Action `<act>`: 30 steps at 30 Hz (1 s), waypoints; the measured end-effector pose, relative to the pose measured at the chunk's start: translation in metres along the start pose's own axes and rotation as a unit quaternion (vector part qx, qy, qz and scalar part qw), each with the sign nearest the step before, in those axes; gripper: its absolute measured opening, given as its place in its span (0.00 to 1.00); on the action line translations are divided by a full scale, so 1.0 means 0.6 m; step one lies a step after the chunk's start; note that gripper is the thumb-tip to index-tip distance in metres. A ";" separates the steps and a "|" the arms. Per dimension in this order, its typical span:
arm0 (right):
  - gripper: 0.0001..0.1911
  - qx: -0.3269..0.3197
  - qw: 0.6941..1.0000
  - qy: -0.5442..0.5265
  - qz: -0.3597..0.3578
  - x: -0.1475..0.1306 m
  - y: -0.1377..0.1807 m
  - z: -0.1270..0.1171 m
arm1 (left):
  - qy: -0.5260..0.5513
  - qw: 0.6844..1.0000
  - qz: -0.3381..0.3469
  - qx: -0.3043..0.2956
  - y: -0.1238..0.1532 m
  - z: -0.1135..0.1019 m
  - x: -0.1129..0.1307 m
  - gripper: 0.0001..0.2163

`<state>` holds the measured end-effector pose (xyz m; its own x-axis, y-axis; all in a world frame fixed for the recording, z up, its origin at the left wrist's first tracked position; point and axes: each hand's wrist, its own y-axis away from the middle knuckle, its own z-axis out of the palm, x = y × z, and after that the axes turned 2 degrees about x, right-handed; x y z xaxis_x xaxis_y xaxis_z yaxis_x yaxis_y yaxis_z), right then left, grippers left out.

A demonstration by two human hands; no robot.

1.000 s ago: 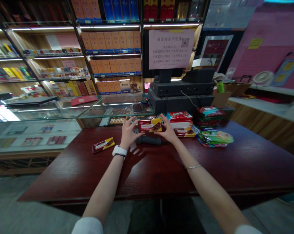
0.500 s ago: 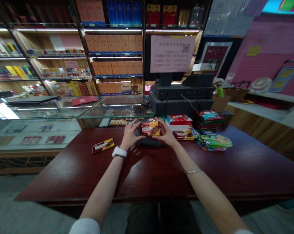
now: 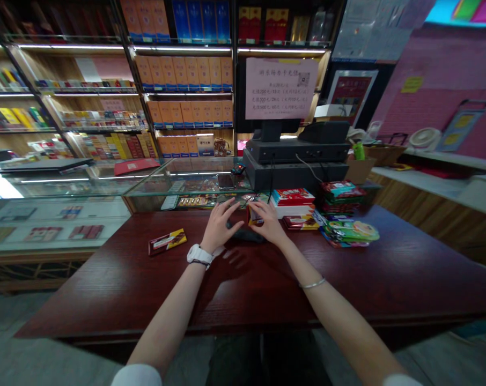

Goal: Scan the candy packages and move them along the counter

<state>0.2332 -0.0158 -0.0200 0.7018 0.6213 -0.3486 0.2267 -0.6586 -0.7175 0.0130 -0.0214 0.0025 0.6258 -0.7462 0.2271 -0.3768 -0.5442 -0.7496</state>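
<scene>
My right hand [image 3: 270, 224] pinches a dark red and yellow chocolate box [image 3: 251, 215], now turned so that mostly a narrow side shows. Facing it, my left hand [image 3: 220, 227] has its thumb and fingers apart, with a visible gap to the box. Beneath both hands a dark elongated device [image 3: 246, 234] lies on the table, partly covered by the fingers; its kind is not clear. A second chocolate box [image 3: 167, 242] in the same colours rests flat to the left of my left hand.
Stacked boxes [image 3: 294, 197] stand right of my hands, beside piled snack packets [image 3: 343, 194] and green packets [image 3: 353, 231]. Behind are a black cash register [image 3: 297, 161] with a monitor and a glass display case [image 3: 186, 179]. The brown table [image 3: 146, 300] ends near me.
My left hand has let go of the chocolate box and opened. My right hand still has the box, now rotated from its broad face to a narrow side. The view shifted slightly.
</scene>
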 end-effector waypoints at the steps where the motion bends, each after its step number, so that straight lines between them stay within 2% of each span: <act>1: 0.37 0.000 1.000 0.006 -0.003 0.001 0.001 0.003 | -0.006 1.000 0.013 -0.008 0.001 0.000 0.003 0.24; 6: 0.37 -0.008 0.999 0.038 -0.015 0.003 0.007 0.012 | -0.042 0.995 0.064 -0.058 0.003 0.008 0.014 0.22; 13: 0.37 -0.029 0.998 0.054 -0.030 -0.004 0.011 0.022 | -0.078 0.991 0.074 -0.085 0.007 0.020 0.011 0.12; 23: 0.40 -0.040 0.993 0.096 -0.062 -0.020 0.010 0.015 | -0.112 0.988 0.102 -0.042 0.013 0.019 -0.006 0.05; 30: 0.40 -0.030 0.991 0.134 0.002 0.026 0.008 -0.010 | -0.112 0.989 0.099 -0.017 0.010 0.005 -0.016 0.06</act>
<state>0.2492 -0.0116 -0.0250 0.8553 0.4881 -0.1736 0.2564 -0.6900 -0.6769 0.0067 -0.0164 -0.0060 0.6717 -0.7376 -0.0690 -0.5281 -0.4115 -0.7428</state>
